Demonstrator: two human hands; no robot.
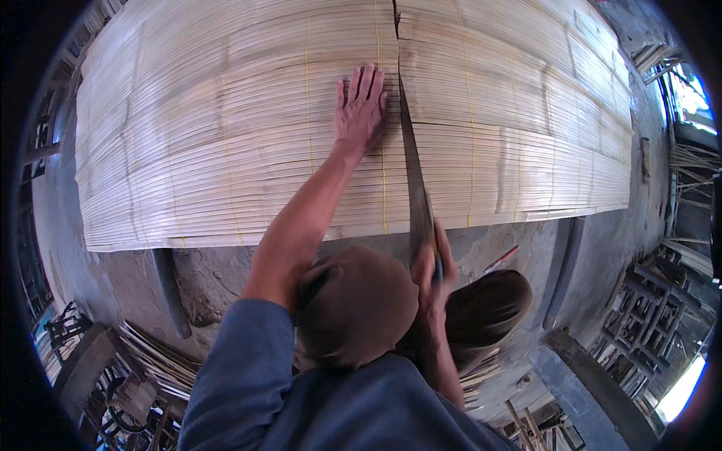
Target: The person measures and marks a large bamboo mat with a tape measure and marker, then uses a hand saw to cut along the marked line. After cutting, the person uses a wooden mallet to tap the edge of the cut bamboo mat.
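A wide pale mat of thin bamboo slats (226, 150), bound by yellowish cords running across the slats, is spread flat over the grey concrete floor (218, 270) and fills the upper part of the view. Bundles of loose bamboo strips (162, 361) are seen at the lower left, near a dark blue sleeve (241, 361). The left hand (361, 109) is laid open and flat on the mat, fingers spread, just beside a straight cut line. In that cut a long, narrow, dark saw blade (412, 169) is set, with the mat parted above it. The saw's handle is gripped by the closed right hand (432, 270) below the mat's near edge. A small red pencil-like object (502, 259) lies on the floor to the right.
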